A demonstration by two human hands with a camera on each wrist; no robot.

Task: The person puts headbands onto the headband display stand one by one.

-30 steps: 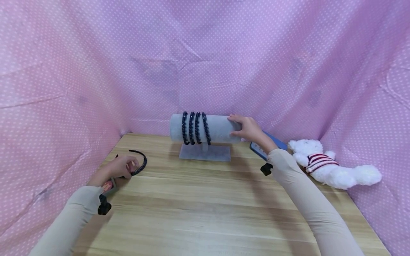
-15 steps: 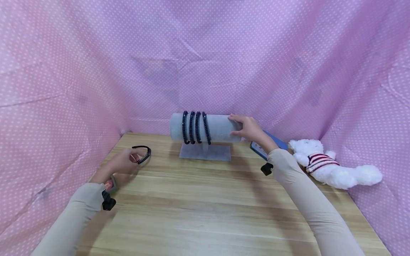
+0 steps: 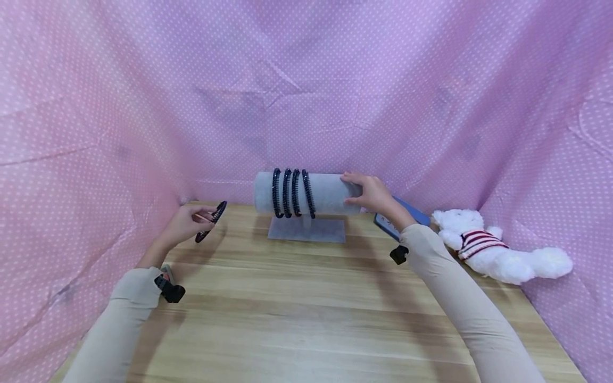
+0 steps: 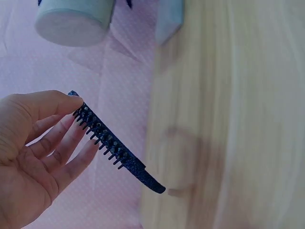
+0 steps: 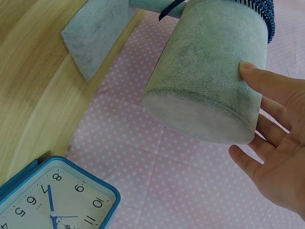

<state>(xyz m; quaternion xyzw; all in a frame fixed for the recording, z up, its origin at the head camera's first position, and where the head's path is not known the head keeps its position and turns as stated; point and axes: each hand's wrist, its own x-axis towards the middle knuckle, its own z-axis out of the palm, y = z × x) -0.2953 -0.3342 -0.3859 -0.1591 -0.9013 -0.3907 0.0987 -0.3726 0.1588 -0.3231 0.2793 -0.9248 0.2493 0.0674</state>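
My left hand point(image 3: 185, 226) pinches a dark, beaded, toothed headband point(image 4: 106, 138) between thumb and fingers, lifted off the table at the left. One end of it points down in the left wrist view. At the table's back stands a grey velvet roll stand point(image 3: 330, 192) on a flat base. Several similar headbands point(image 3: 296, 192) sit side by side around its left half, the rightmost slightly slanted. My right hand point(image 3: 373, 192) grips the roll's right end, thumb on the near side in the right wrist view and fingers on the opposite side.
A blue-framed clock point(image 5: 71, 195) lies behind the right forearm. To its right is a white plush bear point(image 3: 483, 244) in a striped top. A small framed item point(image 3: 167, 272) lies partly hidden under the left wrist. Pink dotted cloth point(image 3: 306, 96) encloses the wooden table point(image 3: 287, 319).
My left hand has picked the headband up from the table, raised it and turned it so that it is seen nearly edge-on. The right hand stays on the roll.
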